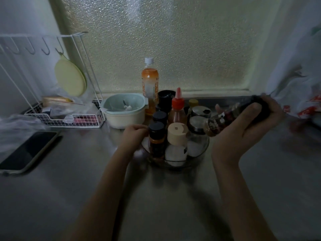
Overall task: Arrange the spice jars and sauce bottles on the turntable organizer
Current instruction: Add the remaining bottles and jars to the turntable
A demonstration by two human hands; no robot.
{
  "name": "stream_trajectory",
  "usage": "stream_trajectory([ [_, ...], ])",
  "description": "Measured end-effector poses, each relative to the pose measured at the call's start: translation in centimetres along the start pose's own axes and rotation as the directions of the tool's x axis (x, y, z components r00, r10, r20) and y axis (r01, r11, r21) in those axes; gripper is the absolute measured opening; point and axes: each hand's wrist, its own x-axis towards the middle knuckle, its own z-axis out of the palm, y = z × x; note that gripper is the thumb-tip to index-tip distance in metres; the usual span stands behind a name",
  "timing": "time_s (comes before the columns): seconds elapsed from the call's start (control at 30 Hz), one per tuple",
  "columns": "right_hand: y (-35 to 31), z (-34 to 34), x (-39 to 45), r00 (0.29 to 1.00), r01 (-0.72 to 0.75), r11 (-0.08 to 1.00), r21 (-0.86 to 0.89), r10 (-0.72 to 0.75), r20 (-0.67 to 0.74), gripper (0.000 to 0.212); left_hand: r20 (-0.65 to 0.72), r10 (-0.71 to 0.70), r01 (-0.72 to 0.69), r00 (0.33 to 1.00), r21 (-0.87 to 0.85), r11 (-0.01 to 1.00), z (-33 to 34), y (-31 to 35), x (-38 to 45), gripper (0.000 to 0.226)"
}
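A clear round turntable (198, 158) sits on the steel counter, crowded with several jars and bottles: a black-capped spice jar (157, 140), a white jar with a beige cap (176, 145), two glass shakers with metal lids (198, 134), and a red-nozzled sauce bottle (177, 108). My left hand (134, 134) grips the turntable's left rim beside the black-capped jar. My right hand (250, 126) holds a dark spice bottle (224, 120) tilted on its side, just right of and above the shakers.
An orange drink bottle (149, 84) and a black jar (165, 99) stand behind the turntable. A pale bowl (125, 110) and a white wire rack (69, 119) are to the left, a phone (26, 152) lies at front left, plastic bags (298, 101) at right.
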Motion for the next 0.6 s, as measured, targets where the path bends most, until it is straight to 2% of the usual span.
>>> stream_trajectory([
  [0.07,-1.8,1.2,-0.2,0.996,0.006,0.999,0.035,-0.009,0.09,0.027,-0.055,0.051,-0.044,0.997,0.115,0.992,0.3,0.0,-0.3,0.02],
  [0.13,-3.2,2.8,-0.7,0.977,-0.022,0.995,0.098,0.001,0.215,0.029,-0.078,0.167,-0.138,0.983,0.294,0.946,0.7,-0.4,-0.6,0.019],
  [0.2,-4.3,4.7,-1.3,0.922,-0.097,0.989,0.114,0.046,0.385,0.031,-0.063,0.275,-0.211,0.959,0.487,0.848,1.0,-0.5,-1.1,0.023],
  [0.27,-4.9,6.3,-1.8,0.823,-0.14,0.989,0.054,0.086,0.561,0.035,-0.074,0.364,-0.257,0.929,0.578,0.774,1.3,0.0,-1.6,0.023],
  [0.3,-4.9,7.0,-2.0,0.759,-0.132,0.991,0.0,0.102,0.643,0.039,-0.122,0.389,-0.27,0.913,0.534,0.801,1.3,0.2,-1.8,0.022],
  [0.37,-4.4,7.8,-2.3,0.654,-0.042,0.99,-0.136,0.131,0.745,0.043,-0.318,0.4,-0.336,0.86,0.236,0.912,0.7,0.7,-2.2,0.022],
  [0.43,-3.5,7.9,-2.5,0.62,0.099,0.962,-0.252,0.138,0.772,0.042,-0.444,0.419,-0.478,0.792,-0.024,0.878,0.0,0.5,-2.3,0.024],
  [0.5,-3.1,7.7,-2.5,0.589,0.219,0.895,-0.389,0.197,0.784,0.041,-0.369,0.513,-0.562,0.775,-0.032,0.827,0.0,0.4,-2.4,0.024],
  [0.6,-3.0,7.3,-2.9,0.497,0.268,0.824,-0.5,0.327,0.804,0.037,-0.156,0.575,-0.558,0.803,0.142,0.818,1.3,0.1,-2.6,0.038],
])
